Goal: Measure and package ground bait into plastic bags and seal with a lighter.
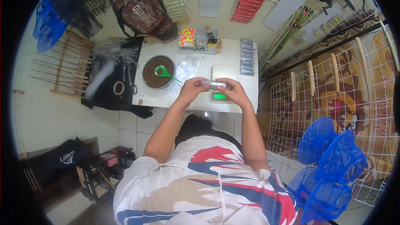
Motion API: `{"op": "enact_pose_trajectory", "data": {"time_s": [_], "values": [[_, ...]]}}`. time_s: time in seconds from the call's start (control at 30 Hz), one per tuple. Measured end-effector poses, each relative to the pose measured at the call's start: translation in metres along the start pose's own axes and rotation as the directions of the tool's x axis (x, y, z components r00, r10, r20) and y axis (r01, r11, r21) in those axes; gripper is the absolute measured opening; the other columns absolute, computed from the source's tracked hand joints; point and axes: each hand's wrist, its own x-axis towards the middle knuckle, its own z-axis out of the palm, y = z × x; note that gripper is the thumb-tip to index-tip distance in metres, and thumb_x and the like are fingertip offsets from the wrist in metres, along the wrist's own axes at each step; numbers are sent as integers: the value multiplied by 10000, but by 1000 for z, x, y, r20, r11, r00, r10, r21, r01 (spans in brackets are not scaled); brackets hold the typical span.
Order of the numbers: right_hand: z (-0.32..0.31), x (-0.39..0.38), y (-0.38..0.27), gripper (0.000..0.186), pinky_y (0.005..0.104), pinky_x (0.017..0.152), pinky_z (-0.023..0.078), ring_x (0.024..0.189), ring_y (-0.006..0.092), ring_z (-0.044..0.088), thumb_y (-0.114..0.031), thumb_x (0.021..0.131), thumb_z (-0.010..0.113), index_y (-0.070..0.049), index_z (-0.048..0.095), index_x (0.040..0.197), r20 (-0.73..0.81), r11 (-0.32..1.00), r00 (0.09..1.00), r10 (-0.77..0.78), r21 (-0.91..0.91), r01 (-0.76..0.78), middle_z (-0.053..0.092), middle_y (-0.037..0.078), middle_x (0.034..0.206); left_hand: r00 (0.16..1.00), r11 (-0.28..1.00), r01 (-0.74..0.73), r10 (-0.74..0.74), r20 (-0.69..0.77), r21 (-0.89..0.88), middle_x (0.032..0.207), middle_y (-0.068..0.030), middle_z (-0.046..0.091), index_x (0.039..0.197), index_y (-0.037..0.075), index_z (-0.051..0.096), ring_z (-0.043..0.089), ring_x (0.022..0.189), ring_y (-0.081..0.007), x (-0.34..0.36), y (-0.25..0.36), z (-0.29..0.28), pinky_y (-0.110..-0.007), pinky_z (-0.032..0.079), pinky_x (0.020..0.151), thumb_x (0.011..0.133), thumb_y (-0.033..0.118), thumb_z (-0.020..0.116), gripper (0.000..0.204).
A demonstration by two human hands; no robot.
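Note:
My left hand (192, 88) and my right hand (233, 91) hold the two ends of a small clear plastic packet (213, 84) between them, above a digital scale (221, 84) with a lit green display. The scale stands on a small white table (143, 96). To the left of my hands sits a round bowl of brown granules (157, 72) with a green scoop (162, 72) lying in it. A sheet of clear plastic bags (186, 67) lies between the bowl and the scale.
A compartment box of coloured beads (187, 37) and small parts stands at the table's far edge; a row of filled packets (247, 57) lies at the right. Tape and scissors lie on dark cloth (118, 87) at left. Blue nets (329, 162) and a wire rack stand right.

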Motion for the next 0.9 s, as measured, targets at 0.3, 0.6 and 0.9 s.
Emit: {"op": "enact_pose_trajectory", "data": {"time_s": [0.3,0.6,0.9], "values": [[-7,12,-8,286,217,480,425,526,54,513,-120,862,724,1,638,1106,35,973,984,174,145,-177,584,-23,679,999,1000,23,-23,36,1,969,-61,674,1116,-29,634,622,894,-105,21,-4,-7,-240,500,799,839,117,751,334],[-11,27,-6,271,215,406,391,536,35,508,-119,797,784,-1,691,1023,-17,954,985,174,252,-164,613,-29,678,993,975,-68,46,105,214,936,-48,670,1065,23,647,606,861,-104,35,16,-17,-255,489,765,794,129,793,325],[-6,28,-8,282,222,562,454,629,57,554,-118,785,791,-6,702,1027,-73,979,989,125,171,-111,660,0,763,962,844,-268,210,174,464,947,-36,685,1107,73,707,612,796,-96,25,40,-9,-233,482,663,880,261,711,294]]}}
